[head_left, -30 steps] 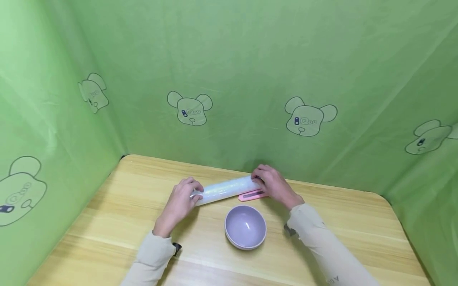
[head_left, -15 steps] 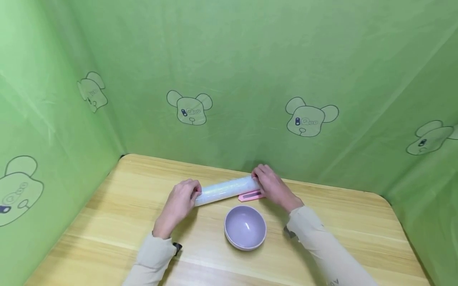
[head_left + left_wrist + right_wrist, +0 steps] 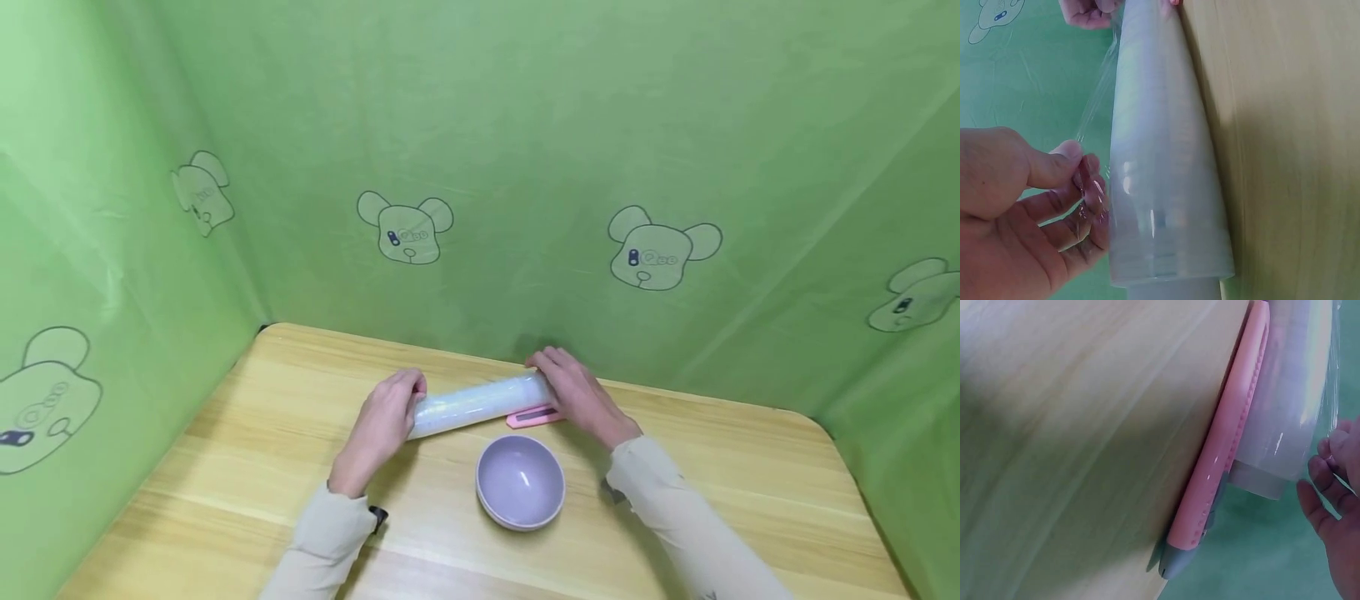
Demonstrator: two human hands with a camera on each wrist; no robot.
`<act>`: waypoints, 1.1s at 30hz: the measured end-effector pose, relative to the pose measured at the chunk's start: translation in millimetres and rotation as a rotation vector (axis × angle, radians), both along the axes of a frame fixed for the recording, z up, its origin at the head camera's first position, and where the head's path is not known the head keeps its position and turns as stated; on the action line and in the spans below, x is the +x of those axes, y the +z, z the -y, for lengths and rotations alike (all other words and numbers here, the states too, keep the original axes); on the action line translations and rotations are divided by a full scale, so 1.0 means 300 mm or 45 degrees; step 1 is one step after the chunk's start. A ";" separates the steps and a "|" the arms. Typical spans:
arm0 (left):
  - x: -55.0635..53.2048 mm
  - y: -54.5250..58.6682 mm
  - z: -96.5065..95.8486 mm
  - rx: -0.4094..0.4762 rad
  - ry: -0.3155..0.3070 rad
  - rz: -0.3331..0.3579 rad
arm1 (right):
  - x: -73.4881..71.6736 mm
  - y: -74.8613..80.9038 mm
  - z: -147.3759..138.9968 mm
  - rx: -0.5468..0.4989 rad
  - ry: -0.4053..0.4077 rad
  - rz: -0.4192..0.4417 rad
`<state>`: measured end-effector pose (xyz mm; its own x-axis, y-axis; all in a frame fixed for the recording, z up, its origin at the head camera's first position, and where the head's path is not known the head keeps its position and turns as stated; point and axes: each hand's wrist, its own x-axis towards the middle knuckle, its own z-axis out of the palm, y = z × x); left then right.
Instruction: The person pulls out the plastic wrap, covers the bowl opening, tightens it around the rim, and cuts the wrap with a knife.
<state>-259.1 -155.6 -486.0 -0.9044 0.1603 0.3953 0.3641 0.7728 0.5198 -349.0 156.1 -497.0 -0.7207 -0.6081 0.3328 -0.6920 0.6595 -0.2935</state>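
Note:
A roll of clear cling film point(image 3: 476, 404) lies slantwise near the table's back edge. My left hand point(image 3: 387, 414) is at its left end; in the left wrist view, thumb and forefinger pinch a thin film edge lifted off the roll point(image 3: 1157, 169). At the other end, my right hand point(image 3: 579, 397) pinches the same loose edge, as seen beside the roll in the right wrist view. A pink utility knife point(image 3: 531, 416) lies against the roll's near side, partly hidden by the right hand. It shows fully in the right wrist view, with a grey end.
A lilac bowl point(image 3: 520, 479) stands upright in front of the roll, between the forearms. The wooden table point(image 3: 225, 467) is bounded by green curtains point(image 3: 510, 150) printed with bear heads, close behind the roll.
My left fingers have shifted from the roll's near side up to its far side, exposing more of its left end. The right hand stays nearly still. The head view has shifted slightly.

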 end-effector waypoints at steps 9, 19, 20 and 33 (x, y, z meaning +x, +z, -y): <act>-0.039 0.015 -0.002 0.056 -0.023 -0.017 | 0.015 0.005 -0.031 -0.013 -0.008 0.013; -0.091 0.046 -0.022 0.125 -0.046 0.030 | 0.020 0.028 -0.061 -0.076 -0.031 -0.006; -0.094 0.047 -0.020 0.129 -0.041 0.037 | 0.019 0.027 -0.061 -0.090 -0.026 -0.002; -0.056 0.030 0.056 0.110 -0.038 0.249 | -0.008 0.032 -0.041 -0.234 0.007 0.038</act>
<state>-276.0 -172.4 -476.9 -0.9606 0.1612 0.2264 0.2720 0.7129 0.6463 -351.3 168.4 -487.4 -0.7286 -0.5432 0.4172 -0.6848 0.5891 -0.4289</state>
